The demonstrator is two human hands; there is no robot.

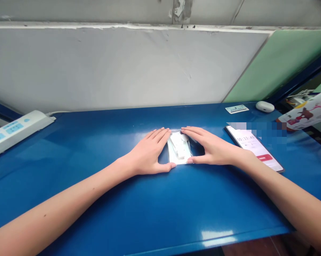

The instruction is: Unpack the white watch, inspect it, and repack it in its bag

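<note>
As though it needs steadying, the wide-spread left hand point(149, 151) and right hand point(215, 145) flank a white packet point(180, 147) behind the surface point(149, 209)'s near edge

White packet point(179, 148) with raised middle, flat on blue tabletop point(160, 202)

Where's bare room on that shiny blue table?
The shiny blue table has free patches between the white power strip and left hand, behind the hands up to the grey wall, and between the forearms. It's crowded where the left and right hand flank the small white packet, and around the black-edged phone, white rounded case and pale blue card.
</note>
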